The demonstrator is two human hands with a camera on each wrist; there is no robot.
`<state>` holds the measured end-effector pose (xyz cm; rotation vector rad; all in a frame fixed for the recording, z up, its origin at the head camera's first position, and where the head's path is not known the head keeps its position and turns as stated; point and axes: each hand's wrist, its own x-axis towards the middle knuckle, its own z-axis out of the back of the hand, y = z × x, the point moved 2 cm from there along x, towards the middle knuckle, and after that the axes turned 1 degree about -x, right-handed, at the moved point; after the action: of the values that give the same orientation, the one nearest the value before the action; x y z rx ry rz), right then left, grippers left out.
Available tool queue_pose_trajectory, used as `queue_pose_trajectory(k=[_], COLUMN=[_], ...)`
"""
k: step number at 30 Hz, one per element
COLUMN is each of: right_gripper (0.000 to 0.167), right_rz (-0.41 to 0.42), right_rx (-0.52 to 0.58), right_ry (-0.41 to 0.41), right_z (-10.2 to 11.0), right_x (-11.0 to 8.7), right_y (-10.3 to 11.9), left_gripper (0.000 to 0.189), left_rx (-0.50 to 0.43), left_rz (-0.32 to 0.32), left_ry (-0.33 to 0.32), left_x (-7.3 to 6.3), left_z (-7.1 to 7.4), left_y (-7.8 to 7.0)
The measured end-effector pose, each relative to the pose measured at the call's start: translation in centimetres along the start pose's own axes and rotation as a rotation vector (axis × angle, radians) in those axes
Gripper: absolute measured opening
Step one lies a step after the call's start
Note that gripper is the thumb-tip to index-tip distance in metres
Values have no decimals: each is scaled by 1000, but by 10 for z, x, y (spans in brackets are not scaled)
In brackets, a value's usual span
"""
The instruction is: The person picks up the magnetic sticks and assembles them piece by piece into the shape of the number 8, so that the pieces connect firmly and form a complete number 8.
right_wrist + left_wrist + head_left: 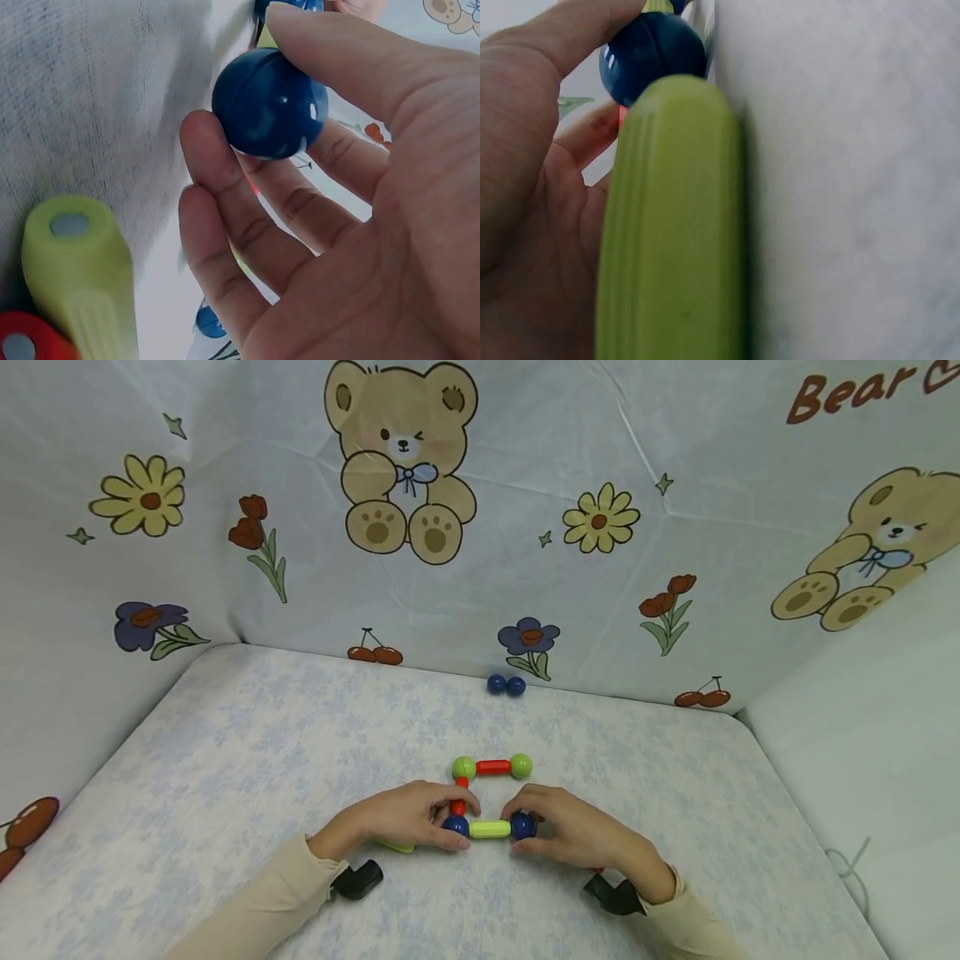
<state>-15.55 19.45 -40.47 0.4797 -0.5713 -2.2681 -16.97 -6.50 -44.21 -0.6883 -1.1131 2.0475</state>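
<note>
My left hand [412, 814] holds a dark blue ball [456, 825] between thumb and fingers, the thumb lying along its near side. My right hand [577, 827] grips a second blue ball [522, 826]; the right wrist view shows this ball [270, 105] between the thumb and curled fingers. A yellow-green magnetic rod [490, 829] bridges the two balls. From the left ball a red rod [461, 797], partly covered by fingers, runs back to a green ball [464, 767]. Another red rod [493, 767] links that one to a second green ball [521, 766].
Two more blue balls [506, 685] sit at the back by the printed cloth wall. A loose yellow-green rod [671, 225] lies beside the left palm. Near the right hand are another yellow-green rod [82, 262] and a red rod [37, 337], both with metal ends.
</note>
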Motion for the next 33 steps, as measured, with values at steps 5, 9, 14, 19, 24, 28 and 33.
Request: queue_pose_trajectory(k=[5,9,14,19,24,28,33], right_gripper=[29,30,30,34,35,35,33], right_rz=[-33,-56,-85,-101,-100,-100,-115], right_rx=[17,34,39,24,41,38,-6], right_ry=[6,2,-17,-73,-110,-108,-116], right_z=[2,5,15,26,27,23,20], right_x=[-3,-9,-20,-38,-52,-56,-56], right_y=[-3,-5,-9,-16,-24,-28,-30], left_gripper=[40,39,37,35,31,29,29], left_rx=[-61,-113,-159,-175,-194,-219,-240], left_rz=[-20,-30,-35,-34,-38,-46,-42], left_ry=[22,47,64,70,62,39,25], left_x=[-1,-1,0,-1,-1,-1,0], left_z=[3,5,8,11,12,13,14], left_y=[0,1,4,6,7,8,9])
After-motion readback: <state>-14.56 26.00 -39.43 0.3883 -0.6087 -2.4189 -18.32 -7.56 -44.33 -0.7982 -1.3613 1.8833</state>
